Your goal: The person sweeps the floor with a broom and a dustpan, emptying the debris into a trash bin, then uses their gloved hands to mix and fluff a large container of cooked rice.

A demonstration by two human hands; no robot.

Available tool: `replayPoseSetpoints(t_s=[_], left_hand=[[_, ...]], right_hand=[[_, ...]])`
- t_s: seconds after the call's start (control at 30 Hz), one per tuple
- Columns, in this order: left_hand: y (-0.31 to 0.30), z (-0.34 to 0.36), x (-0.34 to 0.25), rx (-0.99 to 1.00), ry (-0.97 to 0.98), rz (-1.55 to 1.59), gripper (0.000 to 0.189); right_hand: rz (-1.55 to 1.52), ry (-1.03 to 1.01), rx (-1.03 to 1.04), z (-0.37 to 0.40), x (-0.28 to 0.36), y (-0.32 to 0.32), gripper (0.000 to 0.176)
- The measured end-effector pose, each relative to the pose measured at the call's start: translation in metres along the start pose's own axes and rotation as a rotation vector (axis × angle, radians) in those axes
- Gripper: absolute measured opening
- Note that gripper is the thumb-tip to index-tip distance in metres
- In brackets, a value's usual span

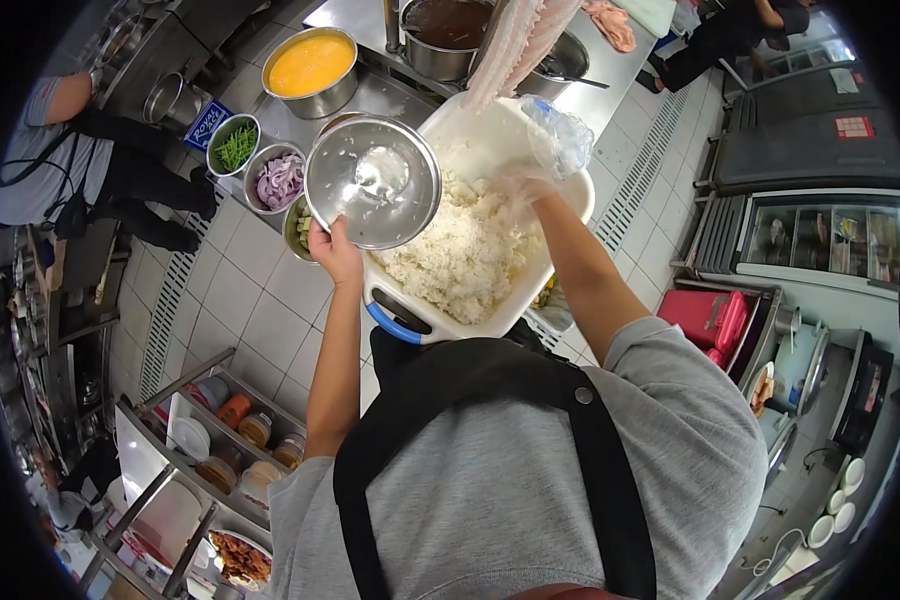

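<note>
My left hand [337, 250] grips the near rim of a steel bowl [373, 182]. The bowl is tilted above the left side of a white plastic tub [475, 130], with a few white bits stuck inside it. Cooked white rice [460, 260] is heaped in the tub, which has a blue-edged handle [395, 318] at its near left. Inside the tub's right side, my right hand [523, 188] is at the rice, smeared by motion, apparently in a clear plastic glove. Its fingers cannot be made out. Crumpled clear plastic [560, 138] hangs over the far right rim.
Left of the tub stand containers of sliced purple onion [279, 182], chopped greens [235, 147] and yellow liquid [313, 68]. A pot of dark liquid [448, 25] stands beyond. One person [70, 160] is at left, another [725, 40] at far right. Shelved jars [255, 430] are lower left.
</note>
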State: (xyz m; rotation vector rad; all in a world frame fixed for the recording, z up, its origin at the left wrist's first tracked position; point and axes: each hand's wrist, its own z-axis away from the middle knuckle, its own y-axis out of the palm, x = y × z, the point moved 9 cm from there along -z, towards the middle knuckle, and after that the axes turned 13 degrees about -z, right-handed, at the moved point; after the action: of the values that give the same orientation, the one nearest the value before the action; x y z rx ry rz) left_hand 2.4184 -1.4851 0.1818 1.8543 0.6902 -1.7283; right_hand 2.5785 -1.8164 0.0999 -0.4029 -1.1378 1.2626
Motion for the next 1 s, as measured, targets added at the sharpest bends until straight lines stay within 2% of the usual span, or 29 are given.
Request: replayPoseSetpoints(t_s=[0.07,0.23,0.3,0.33,0.4,0.43,0.47,0.5,0.53,0.6,0.63,0.67,0.77,0.8,0.87,0.9,0.97,1.0], left_hand=[[0.0,0.0,0.0,0.0,0.006,-0.015,0.014],[0.001,0.0,-0.001,-0.012,0.014,-0.019,0.014],[-0.001,0.001,-0.001,-0.012,-0.003,0.009,0.016],[0.0,0.001,0.001,-0.012,-0.007,0.011,0.016],[-0.003,0.001,0.003,-0.035,-0.009,0.004,0.017],[-0.002,0.001,0.004,-0.034,-0.014,0.003,0.017],[-0.003,0.0,0.004,-0.036,-0.006,-0.002,0.017],[-0.003,0.001,0.002,-0.038,0.001,-0.007,0.017],[-0.003,0.001,0.001,-0.037,-0.002,-0.008,0.017],[-0.002,0.002,0.0,-0.039,-0.014,-0.004,0.017],[-0.003,0.002,0.003,-0.039,-0.016,-0.004,0.017],[-0.004,0.002,0.007,-0.038,-0.016,0.004,0.017],[-0.004,-0.001,0.011,-0.038,-0.012,0.001,0.017],[-0.005,0.0,0.011,-0.039,-0.009,-0.008,0.017],[-0.005,0.002,0.009,-0.038,-0.01,-0.02,0.017],[-0.004,0.001,0.007,-0.031,-0.009,-0.031,0.017],[-0.004,0.002,0.004,-0.027,-0.004,-0.018,0.017],[-0.002,0.001,0.003,-0.023,-0.003,-0.006,0.018]], right_hand=[[-0.122,0.032,0.053,0.013,-0.005,0.018,0.041],[-1.012,0.375,0.194,0.055,-0.017,0.05,0.06],[-1.177,0.441,0.202,0.078,-0.002,0.048,0.069],[-1.175,0.445,0.2,0.089,0.009,0.042,0.069],[-1.176,0.378,0.195,0.105,0.039,0.025,0.052],[-1.176,0.383,0.196,0.098,0.021,0.036,0.052],[-0.841,0.003,0.259,0.079,0.016,0.044,0.046],[-0.486,-0.36,0.311,0.085,0.044,0.042,0.041],[-0.487,-0.357,0.312,0.09,0.045,0.047,0.041],[0.027,-0.51,0.071,0.111,0.068,0.052,0.044],[-0.225,-0.32,0.289,0.112,0.064,0.072,0.048],[-0.224,-0.32,0.29,0.115,0.074,0.079,0.048],[0.378,-0.108,0.187,0.121,0.08,0.093,0.052],[0.377,-0.109,0.191,0.123,0.083,0.097,0.052],[0.136,-0.093,-0.017,0.121,0.087,0.08,0.053],[0.138,-0.096,-0.022,0.113,0.07,0.08,0.053],[-0.061,-0.765,0.209,0.109,0.074,0.094,0.057],[-0.057,-0.768,0.199,0.104,0.088,0.065,0.057]])
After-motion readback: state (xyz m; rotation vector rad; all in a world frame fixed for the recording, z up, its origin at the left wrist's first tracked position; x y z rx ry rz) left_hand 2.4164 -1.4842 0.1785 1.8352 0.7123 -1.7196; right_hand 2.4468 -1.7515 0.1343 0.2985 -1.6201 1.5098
